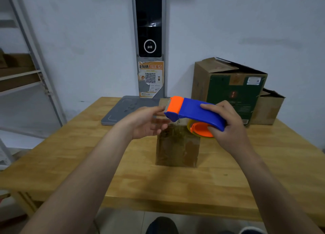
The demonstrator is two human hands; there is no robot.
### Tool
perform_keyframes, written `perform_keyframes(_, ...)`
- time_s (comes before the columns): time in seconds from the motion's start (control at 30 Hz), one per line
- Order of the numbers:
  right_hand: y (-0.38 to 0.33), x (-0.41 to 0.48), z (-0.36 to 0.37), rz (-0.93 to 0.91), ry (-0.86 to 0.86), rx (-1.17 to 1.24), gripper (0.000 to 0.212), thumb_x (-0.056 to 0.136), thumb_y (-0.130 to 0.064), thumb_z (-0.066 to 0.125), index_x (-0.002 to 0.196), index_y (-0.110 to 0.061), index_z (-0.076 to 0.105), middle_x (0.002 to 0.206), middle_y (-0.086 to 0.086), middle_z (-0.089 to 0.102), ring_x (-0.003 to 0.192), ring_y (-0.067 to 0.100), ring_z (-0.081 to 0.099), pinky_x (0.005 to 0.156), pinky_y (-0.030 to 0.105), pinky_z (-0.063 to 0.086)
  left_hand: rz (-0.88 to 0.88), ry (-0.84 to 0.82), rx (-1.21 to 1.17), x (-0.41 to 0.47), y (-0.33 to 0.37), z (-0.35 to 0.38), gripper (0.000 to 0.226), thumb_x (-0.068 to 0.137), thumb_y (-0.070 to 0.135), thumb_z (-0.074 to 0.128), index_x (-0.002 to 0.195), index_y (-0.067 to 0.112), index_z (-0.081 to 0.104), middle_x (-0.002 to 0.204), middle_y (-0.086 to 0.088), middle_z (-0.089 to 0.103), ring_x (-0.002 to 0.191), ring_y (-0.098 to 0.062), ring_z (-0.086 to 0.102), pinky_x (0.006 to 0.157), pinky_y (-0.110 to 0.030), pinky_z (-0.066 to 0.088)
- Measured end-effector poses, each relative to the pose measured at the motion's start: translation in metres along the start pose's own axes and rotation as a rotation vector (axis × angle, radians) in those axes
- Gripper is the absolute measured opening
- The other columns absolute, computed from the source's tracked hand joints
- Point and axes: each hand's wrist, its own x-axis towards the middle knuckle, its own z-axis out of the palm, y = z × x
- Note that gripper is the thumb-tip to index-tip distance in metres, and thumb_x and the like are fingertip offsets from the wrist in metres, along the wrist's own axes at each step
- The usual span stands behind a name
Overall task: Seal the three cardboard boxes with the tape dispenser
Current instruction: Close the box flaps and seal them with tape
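- Step in hand, by my read: freeing the tape's loose end to start on the small brown box [177,145]. It stands mid-table [79,163], right beneath the hands. Its top is mostly hidden behind them, so I cannot tell whether any strip is on it.
- The tape dispenser [195,110] hovers above that box, clear of it, with its toothed orange nose pointing to 9 o'clock.
- The right hand [226,126] has it from the 3 o'clock side, fingers curled over the blue handle, forearm coming in from 5 o'clock.
- The left hand [146,122] waits at the nose, palm turned up, thumb and fingers loosely spread, thumb tip just beside the teeth. It grips nothing I can see, though clear tape would be hard to spot.
- Next move calls for a pinch on the tape end, then bringing the nose down onto the top seam.
- Two more wait at 1 to 2 o'clock: the green-printed box [228,85], flaps up, and the lower open box [269,108] just beside it.
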Motion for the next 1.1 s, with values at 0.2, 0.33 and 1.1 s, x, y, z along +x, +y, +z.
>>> perform_keyframes(0.2,0.005,0.001,-0.001,-0.014,0.005,0.014,0.057,0.079,-0.007,0.065,0.133,-0.026,0.059,0.111,0.001,0.051,0.102,0.008,0.05,0.082,0.012,0.043,-0.054,-0.075,-0.101,0.006,-0.011,0.005,0.017,0.103,0.03,0.054,0.098,0.016,0.064,0.075,0.003,0.062,0.064,-0.007,0.054,0.062,-0.023,0.043)
perform_keyframes(0.33,0.012,0.001,-0.003,-0.03,-0.036,-0.026,0.062,0.081,0.001,0.071,0.135,-0.027,0.057,0.114,0.0,0.05,0.104,0.007,0.049,0.083,0.011,0.043,0.065,0.083,0.047,0.012,-0.01,0.01,0.013,0.1,0.026,0.061,0.098,0.017,0.07,0.071,0.003,0.066,0.062,-0.008,0.053,0.064,-0.026,0.043)
perform_keyframes(1.1,0.075,-0.011,-0.054,-0.041,-0.129,-0.345,0.088,0.076,0.013,0.075,0.148,-0.029,0.046,0.12,-0.001,0.047,0.103,0.009,0.044,0.074,0.024,0.047,0.288,0.459,0.053,0.028,-0.067,-0.037,0.025,0.09,0.042,0.075,0.086,0.018,0.083,0.077,0.008,0.072,0.059,-0.009,0.048,0.065,-0.028,0.046)
